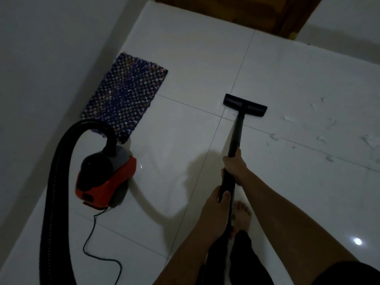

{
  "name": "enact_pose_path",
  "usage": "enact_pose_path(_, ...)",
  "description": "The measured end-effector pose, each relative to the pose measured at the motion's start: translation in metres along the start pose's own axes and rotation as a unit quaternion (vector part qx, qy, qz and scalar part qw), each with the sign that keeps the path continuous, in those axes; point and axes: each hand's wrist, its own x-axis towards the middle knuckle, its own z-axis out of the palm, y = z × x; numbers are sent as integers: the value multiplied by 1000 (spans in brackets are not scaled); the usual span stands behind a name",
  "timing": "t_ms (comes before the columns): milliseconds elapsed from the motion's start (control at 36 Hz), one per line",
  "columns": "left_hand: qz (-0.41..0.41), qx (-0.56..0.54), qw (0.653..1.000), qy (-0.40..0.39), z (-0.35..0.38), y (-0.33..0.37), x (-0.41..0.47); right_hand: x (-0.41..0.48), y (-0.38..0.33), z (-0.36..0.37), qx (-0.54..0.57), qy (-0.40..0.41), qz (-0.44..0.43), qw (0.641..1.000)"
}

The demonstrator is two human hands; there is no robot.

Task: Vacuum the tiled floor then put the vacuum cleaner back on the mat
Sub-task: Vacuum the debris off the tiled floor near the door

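while both arms reach forward, right hand [234, 164] grips vacuum wand [236, 130], left hand [216, 204] gripping it lower down

Vacuum cleaner [104, 177] beside mat [125, 95]

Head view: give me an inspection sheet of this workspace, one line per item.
Surface: white tiled floor, glossy.
Job's things: vacuum cleaner stands on tiles beside the mat, not on it; floor head rests on tiles.
Clutter: pale scraps scattered right of the floor head.
Grips: left hand low, right hand higher, both hold the tube.
Cables: hose arches from the cleaner; cord trails on the floor.
Surroundings: wall left, wooden door ahead.
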Motion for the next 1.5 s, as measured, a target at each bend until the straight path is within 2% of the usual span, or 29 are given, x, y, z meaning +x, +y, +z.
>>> enact_pose_path(389, -14, -4, 1000, -14, -16, -19, -26, -24, 21, 18, 24, 4, 14, 1000)
enact_pose_path(722, -42, -15, 999, 7, -43, -45, -60, -50, 45, 60, -1, -18, 8, 1000)
enact_pose_path(1056, -34, 4, 999, 17, -61, -59, -67, -55, 52, 84, -7, -30, 13, 999)
enact_pose_path(1222, -38, -18, 999, 15, -46, -46, -41, -26, 40, 66, 8, -31, 13, 999)
enact_pose_path(1500, -16, -28, 999, 15, 14, -6, 21, 36, 5, -5, 10, -39, 14, 999)
